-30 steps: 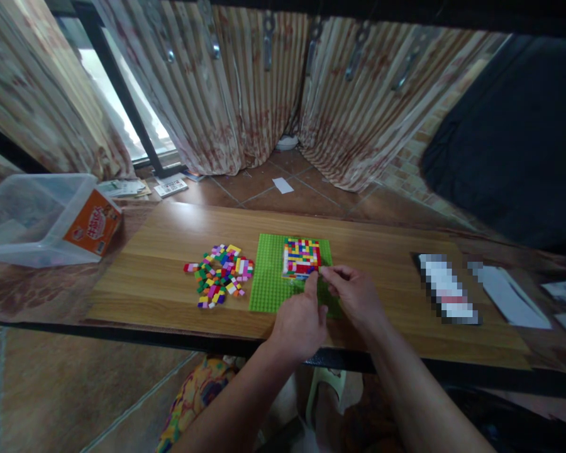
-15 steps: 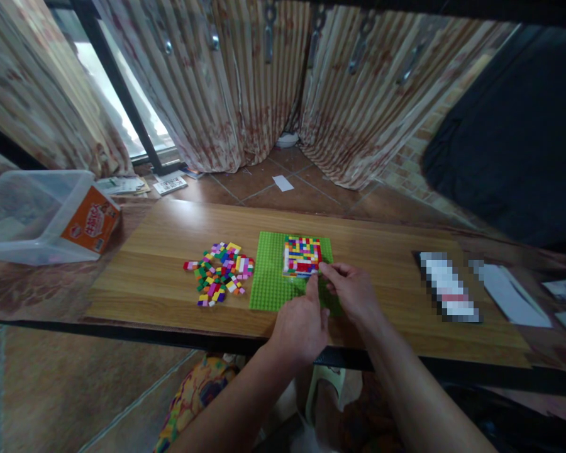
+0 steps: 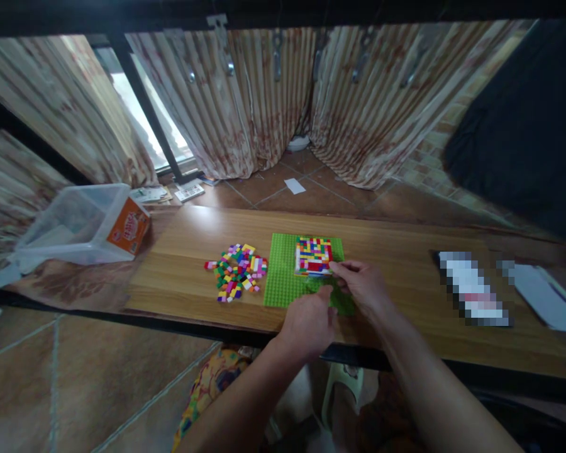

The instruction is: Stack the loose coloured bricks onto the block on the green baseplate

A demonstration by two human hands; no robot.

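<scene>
A block built of many-coloured toy bricks stands on a green studded baseplate. My right hand is at its front right corner, with thumb and forefinger closed together against it. Whether a single loose brick sits between those fingertips is too small to make out. Just in front of the block, over the baseplate, is my left hand. Its forefinger points forward, apart from the thumb, and nothing shows in it. To the left of the baseplate lies a loose pile of small coloured bricks.
The wooden tabletop carries all this. A clear plastic bin with an orange label stands at the left. Towards the right lie a blurred-out flat object and white papers. Curtains hang beyond the table.
The view has turned a little left, so everything sits further right. My left forefinger has drawn back from the block's front edge. My right hand stays at the corner.
</scene>
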